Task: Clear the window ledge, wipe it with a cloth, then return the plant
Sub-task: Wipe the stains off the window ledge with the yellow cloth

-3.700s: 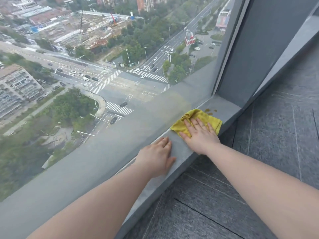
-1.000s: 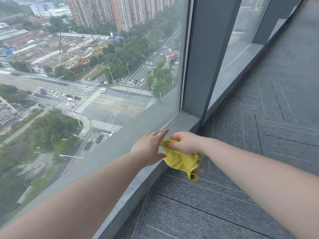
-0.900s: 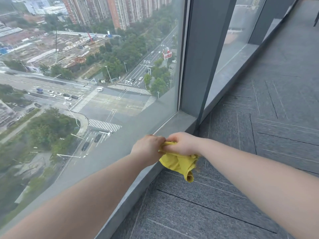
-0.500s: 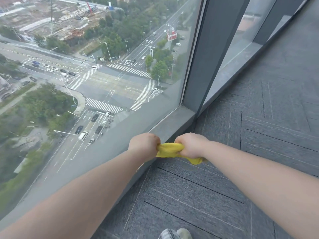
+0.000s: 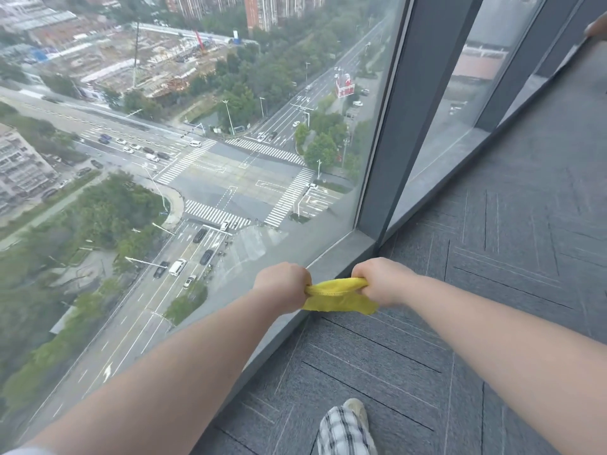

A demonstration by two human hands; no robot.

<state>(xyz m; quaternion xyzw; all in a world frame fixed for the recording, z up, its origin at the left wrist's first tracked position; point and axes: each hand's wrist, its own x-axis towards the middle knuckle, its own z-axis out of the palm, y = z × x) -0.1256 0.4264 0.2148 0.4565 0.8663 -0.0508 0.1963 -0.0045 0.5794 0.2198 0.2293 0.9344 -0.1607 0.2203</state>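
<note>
Above grey ledge (image 5: pixel 341 249), taut yellow cloth (image 5: pixel 338 295).

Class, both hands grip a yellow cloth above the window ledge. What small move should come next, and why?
Probably lower the cloth back onto the ledge and wipe on. The left hand and right hand hold it bunched and stretched between them, off the surface. The plant is not in view, so returning it seems a later step.

A bright yellow fabric cloth (image 5: pixel 340 298) sits at centre. At five o'clock, dark grey ribbed carpet tiles (image 5: pixel 492 307); at six, a black-and-white checked trouser leg (image 5: pixel 345 433); the smooth grey window ledge (image 5: pixel 341 249) at twelve.
</note>
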